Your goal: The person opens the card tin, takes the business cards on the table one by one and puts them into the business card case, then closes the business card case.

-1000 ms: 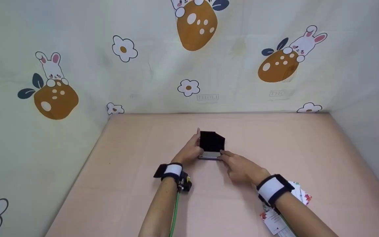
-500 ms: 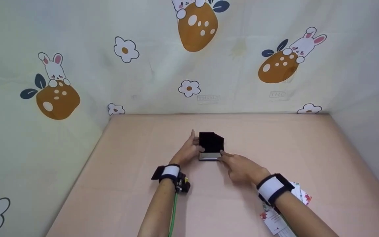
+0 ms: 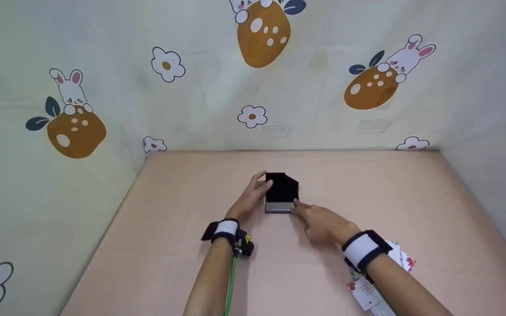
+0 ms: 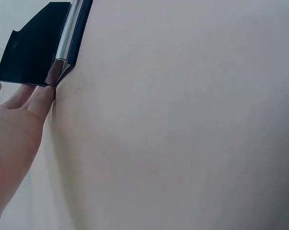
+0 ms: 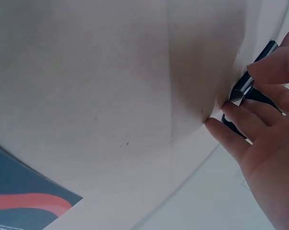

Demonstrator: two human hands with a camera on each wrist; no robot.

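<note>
A card case (image 3: 281, 188) stands opened up on the table, its black lid with one slanted corner raised and its silver base toward me. At the lid's left edge, my left hand (image 3: 247, 196) pinches it, thumb on the black inner face and fingers behind. In the left wrist view the fingers reach behind the black lid (image 4: 34, 48) near the hinge end of the silver strip. My right hand (image 3: 323, 224) holds the front right corner of the base. The right wrist view has the thumb (image 5: 273, 67) over that corner and the other fingers beside it.
Several printed cards (image 3: 367, 294) lie on the pink table (image 3: 169, 263) under my right forearm. A dark blue card with a red band (image 5: 25, 201) shows in the right wrist view. Patterned cloth walls (image 3: 200, 101) stand behind and at both sides.
My left thumb has moved up from the lid's lower left corner to its upper left edge. The right hand keeps its hold, and the case stays nearly in place.
</note>
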